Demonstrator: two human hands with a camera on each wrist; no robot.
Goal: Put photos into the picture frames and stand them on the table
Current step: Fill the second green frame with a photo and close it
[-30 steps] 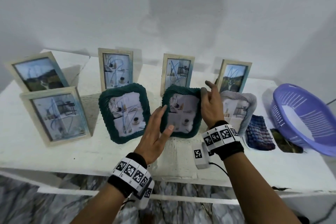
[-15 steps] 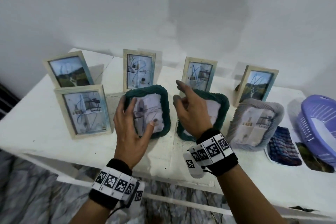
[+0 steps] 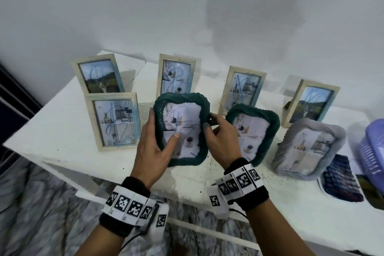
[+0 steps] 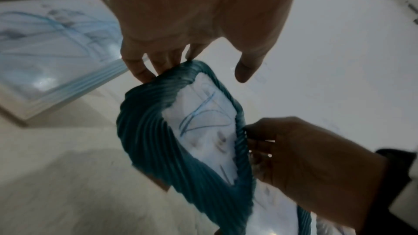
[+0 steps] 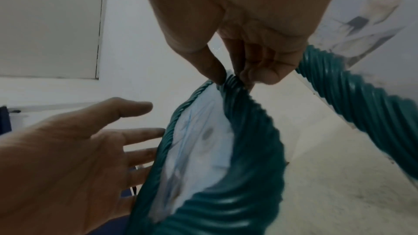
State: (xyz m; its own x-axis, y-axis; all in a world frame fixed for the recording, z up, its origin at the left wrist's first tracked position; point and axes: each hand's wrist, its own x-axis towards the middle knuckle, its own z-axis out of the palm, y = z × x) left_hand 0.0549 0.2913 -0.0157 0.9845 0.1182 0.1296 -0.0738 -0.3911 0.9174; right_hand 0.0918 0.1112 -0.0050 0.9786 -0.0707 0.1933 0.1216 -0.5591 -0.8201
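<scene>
A dark green woven picture frame (image 3: pixel 182 159) with a photo behind its glass is at the front middle of the white table (image 3: pixel 62 131), tilted back toward me. My left hand (image 3: pixel 161 131) holds its left rim, fingers behind and thumb across the photo. My right hand (image 3: pixel 206 124) pinches the right rim between thumb and forefinger. The left wrist view has the frame (image 4: pixel 147 122) just below my left hand's fingertips (image 4: pixel 140 74), with my right hand (image 4: pixel 248 137) on the rim opposite. In the right wrist view the pinch of my right hand (image 5: pixel 233 78) sits on the ribbed frame (image 5: pixel 248 140).
A second green frame (image 3: pixel 272 131) and a grey woven frame (image 3: pixel 291 151) stand close to the right. Several wooden frames with photos stand behind and left, the nearest one (image 3: pixel 114 122) beside my left hand. Loose photos (image 3: pixel 340 181) and a purple basket (image 3: pixel 372 151) are far right.
Both hands left the right-hand green frame and moved left onto the other green one. They now hold it by both rims, nearer to me and tipped back.
</scene>
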